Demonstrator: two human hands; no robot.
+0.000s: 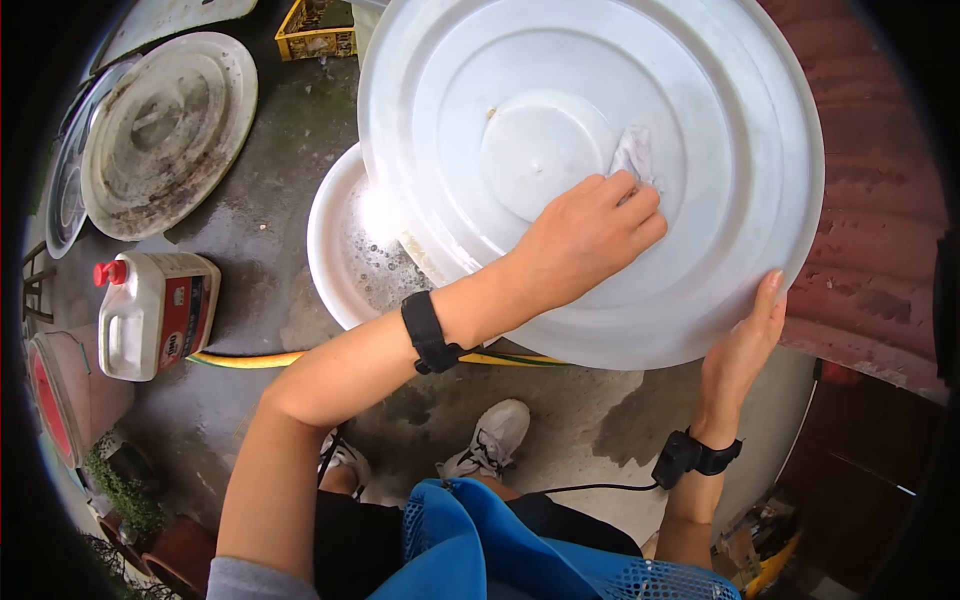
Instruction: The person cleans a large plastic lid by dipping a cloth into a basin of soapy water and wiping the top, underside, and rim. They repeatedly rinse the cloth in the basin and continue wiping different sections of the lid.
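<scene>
A large round whitish plastic lid (560, 60) with raised rings is tilted up in front of me. My left hand (590, 235) is closed on a crumpled white cloth (632, 152), which presses against the lid near its middle. My right hand (745, 350) grips the lower right rim of the lid, its fingers partly hidden behind it. Partly behind the lid, a white basin (322, 240) holds sudsy water (375, 265). A small brownish speck shows on the lid.
A white jug with a red cap (160, 315) stands on the wet ground at left. Beyond it lies a dirty round lid (165, 135). A yellow hose (250, 360) crosses the ground, a yellow crate (315, 42) sits at the back, and a reddish corrugated sheet (870, 200) is at right.
</scene>
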